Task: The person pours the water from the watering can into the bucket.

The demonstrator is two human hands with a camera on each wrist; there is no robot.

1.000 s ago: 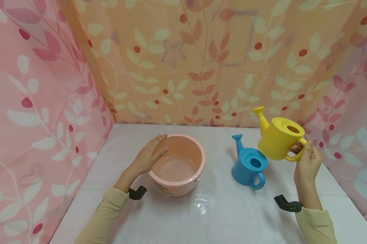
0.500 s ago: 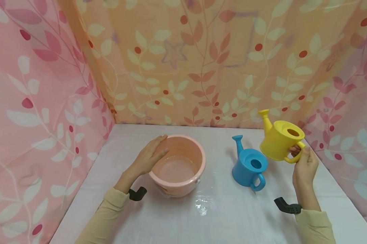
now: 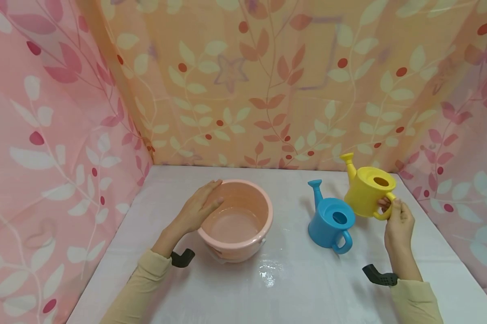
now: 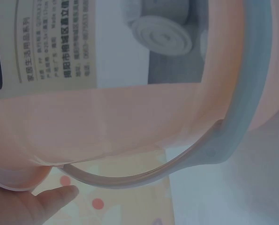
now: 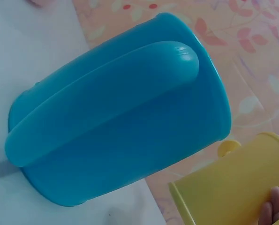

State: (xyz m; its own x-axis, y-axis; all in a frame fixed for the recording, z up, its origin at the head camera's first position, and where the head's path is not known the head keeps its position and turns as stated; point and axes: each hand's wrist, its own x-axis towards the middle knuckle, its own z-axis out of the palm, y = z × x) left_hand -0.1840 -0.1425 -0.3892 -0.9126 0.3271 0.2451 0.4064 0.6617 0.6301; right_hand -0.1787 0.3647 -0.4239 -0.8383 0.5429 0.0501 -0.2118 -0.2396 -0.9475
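My right hand (image 3: 395, 220) grips the handle of a yellow watering can (image 3: 368, 191), holding it upright just behind and to the right of a blue watering can (image 3: 330, 219) that stands on the white table (image 3: 292, 283). The right wrist view shows the blue watering can (image 5: 116, 117) and its handle close up, with the yellow watering can (image 5: 233, 187) at the lower right. My left hand (image 3: 196, 207) rests with straight fingers on the left rim of a pink basin (image 3: 237, 220) holding a little water. The left wrist view shows the pink basin (image 4: 130, 122) wall, its label and grey handle.
Floral pink and orange curtains (image 3: 247, 85) close in the table on the left, back and right. A wet patch (image 3: 268, 270) glistens on the table in front of the basin.
My right hand has lowered the yellow watering can and brought it down and a little left, closer to the table beside the blue can. My left hand has stayed on the basin.
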